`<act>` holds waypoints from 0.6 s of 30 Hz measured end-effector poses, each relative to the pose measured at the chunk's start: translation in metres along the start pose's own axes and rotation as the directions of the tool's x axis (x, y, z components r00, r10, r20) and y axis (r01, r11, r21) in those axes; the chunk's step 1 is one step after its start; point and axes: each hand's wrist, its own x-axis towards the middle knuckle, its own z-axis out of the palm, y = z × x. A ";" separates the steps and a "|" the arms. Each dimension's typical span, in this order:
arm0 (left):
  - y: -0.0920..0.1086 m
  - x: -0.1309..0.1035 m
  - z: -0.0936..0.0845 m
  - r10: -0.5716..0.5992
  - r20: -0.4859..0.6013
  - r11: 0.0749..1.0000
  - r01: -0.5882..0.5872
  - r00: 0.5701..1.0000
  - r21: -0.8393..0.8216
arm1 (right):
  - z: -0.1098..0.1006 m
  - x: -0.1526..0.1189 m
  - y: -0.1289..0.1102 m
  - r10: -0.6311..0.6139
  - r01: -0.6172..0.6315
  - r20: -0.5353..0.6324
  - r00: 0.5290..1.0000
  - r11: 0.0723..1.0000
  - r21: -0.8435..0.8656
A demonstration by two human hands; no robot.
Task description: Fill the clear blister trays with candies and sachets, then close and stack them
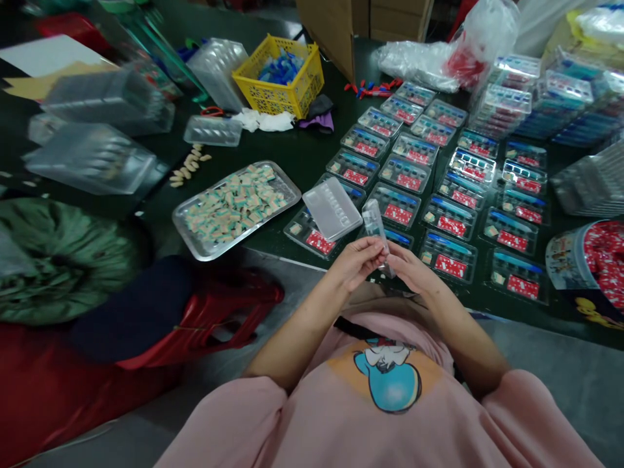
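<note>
Both hands gripping a clear plastic case, right of the metal tray

Left hand (361, 260): thumb and fingers pinched on the clear plastic case (374, 221), which stands edge-on, right of the metal tray (292, 190). Right hand (414, 266): farther right of the tray, fingers closed on the case's near end, grip partly hidden. Contents of the case: can't tell.

Translucent plastic sheet (332, 209) with raised shapes: just right of tray, lying over packs. Filled packs (451, 227): rows spread right of tray, each with red dotted piece and blue strip. Beige-and-green pieces (234, 208): heaped in tray. Pale pegs (189, 166): loose, just beyond tray's left end. Yellow basket (253, 97): beyond tray, blue items inside. Stacked packs (504, 107): well beyond tray, to its right. Tub (568, 260) of red pieces: far right of tray.
</note>
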 end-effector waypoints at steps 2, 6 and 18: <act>0.000 -0.001 -0.001 -0.003 0.002 1.000 0.003 1.000 -0.002 | 0.000 0.000 0.001 0.005 -0.005 -0.002 1.000 1.000 0.014; 0.000 -0.003 0.001 -0.013 0.005 1.000 0.013 1.000 -0.015 | 0.001 -0.001 0.003 0.013 -0.013 0.002 1.000 1.000 0.027; 0.049 -0.018 -0.003 0.553 -0.222 0.833 -0.543 0.803 0.111 | -0.052 -0.008 -0.037 -0.306 0.127 -0.267 0.914 0.840 -0.528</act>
